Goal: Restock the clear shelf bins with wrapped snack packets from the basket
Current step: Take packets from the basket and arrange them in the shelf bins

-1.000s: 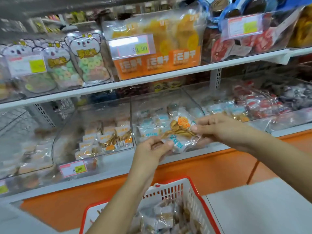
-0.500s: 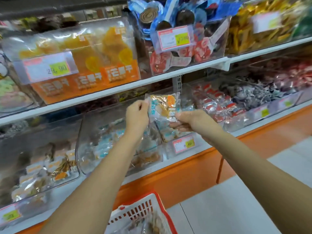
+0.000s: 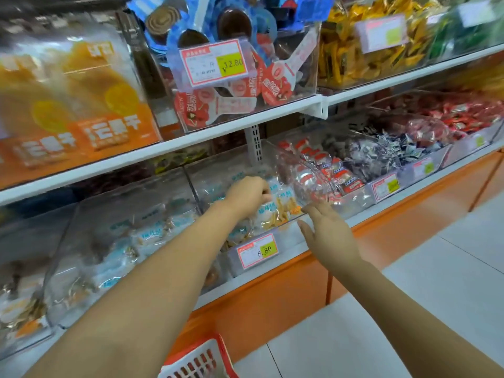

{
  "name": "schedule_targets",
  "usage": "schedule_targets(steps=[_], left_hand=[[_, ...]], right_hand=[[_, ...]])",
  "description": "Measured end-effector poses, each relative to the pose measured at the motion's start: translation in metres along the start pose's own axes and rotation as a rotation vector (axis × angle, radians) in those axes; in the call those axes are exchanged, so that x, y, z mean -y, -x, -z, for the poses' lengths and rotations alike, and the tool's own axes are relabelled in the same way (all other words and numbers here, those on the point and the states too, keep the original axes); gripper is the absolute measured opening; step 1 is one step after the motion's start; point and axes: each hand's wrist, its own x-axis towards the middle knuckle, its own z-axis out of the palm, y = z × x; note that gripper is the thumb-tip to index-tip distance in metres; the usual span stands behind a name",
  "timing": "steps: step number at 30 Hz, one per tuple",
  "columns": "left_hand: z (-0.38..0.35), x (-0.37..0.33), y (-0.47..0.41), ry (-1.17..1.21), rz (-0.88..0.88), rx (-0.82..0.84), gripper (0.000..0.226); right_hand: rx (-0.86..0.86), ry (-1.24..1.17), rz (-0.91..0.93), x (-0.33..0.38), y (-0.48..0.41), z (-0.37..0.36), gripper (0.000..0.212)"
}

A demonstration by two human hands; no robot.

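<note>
Fingers (image 3: 266,192) of the left hand (image 3: 245,197) now pinch the snack packet (image 3: 281,211) inside the clear bin (image 3: 287,236), nearly stocked; the right hand (image 3: 330,233) has released, spread.

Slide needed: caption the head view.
Left hand in the clear bin among snack packets; right hand open at its front rim.

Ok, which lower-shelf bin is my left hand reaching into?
The clear bin with the 8.80 price tag, holding blue-printed snack packets. Your left hand is inside it; the one to its right holds red wrappers.
</note>
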Motion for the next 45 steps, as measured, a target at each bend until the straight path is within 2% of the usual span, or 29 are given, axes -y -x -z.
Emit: schedule_targets(steps=[5, 9, 12, 14, 18, 20, 22, 24, 26, 29, 31, 34, 37, 42, 45], left_hand=[[-0.015, 0.010, -0.013, -0.109, 0.035, 0.056, 0.038], [-0.016, 0.015, -0.012, -0.099, 0.032, 0.077, 0.016], [-0.014, 0.014, -0.004, -0.053, 0.040, 0.094, 0.029], [-0.006, 0.009, 0.011, -0.020, 0.052, 0.024, 0.030], [0.016, -0.001, 0.073, 0.105, 0.011, -0.255, 0.021], [0.019, -0.002, 0.120, 0.184, -0.010, -0.371, 0.024], [0.012, 0.003, 0.169, 0.256, 0.035, -0.399, 0.036], [0.001, 0.014, 0.215, 0.303, 0.107, -0.377, 0.044], [-0.016, 0.027, 0.256, 0.362, 0.174, -0.365, 0.047], [-0.052, 0.049, 0.304, 0.413, 0.318, -0.231, 0.047], [-0.087, 0.066, 0.327, 0.415, 0.419, -0.052, 0.041], [-0.135, 0.082, 0.356, 0.448, 0.557, 0.233, 0.022], [-0.162, 0.082, 0.381, 0.508, 0.543, 0.462, 0.007], [-0.178, 0.075, 0.400, 0.409, 0.589, 0.648, 0.031], [-0.177, 0.074, 0.400, 0.388, 0.646, 0.681, 0.064]], right_hand=[[0.079, 0.032, 0.044, -0.003, 0.001, 0.006, 0.048], [0.112, 0.005, 0.046, -0.008, 0.003, 0.003, 0.056], [0.147, 0.046, 0.049, -0.008, 0.004, 0.003, 0.060], [0.180, 0.061, 0.035, -0.006, 0.003, 0.006, 0.063], [0.233, 0.089, -0.002, 0.012, 0.005, 0.015, 0.067], [0.229, 0.039, 0.007, 0.034, 0.015, 0.014, 0.060], [0.180, 0.017, 0.089, 0.061, 0.032, 0.012, 0.046], [0.133, 0.063, 0.245, 0.087, 0.054, 0.010, 0.029], [0.212, 0.126, 0.407, 0.108, 0.077, 0.007, 0.020], [0.505, 0.157, 0.455, 0.124, 0.107, -0.010, 0.015], [0.716, 0.273, 0.495, 0.126, 0.128, -0.030, 0.022], [0.953, 0.407, 0.603, 0.115, 0.163, -0.060, 0.034], [1.114, 0.515, 0.644, 0.096, 0.192, -0.078, 0.046], [1.178, 0.584, 0.694, 0.082, 0.210, -0.083, 0.055], [1.192, 0.582, 0.680, 0.078, 0.208, -0.085, 0.057]])
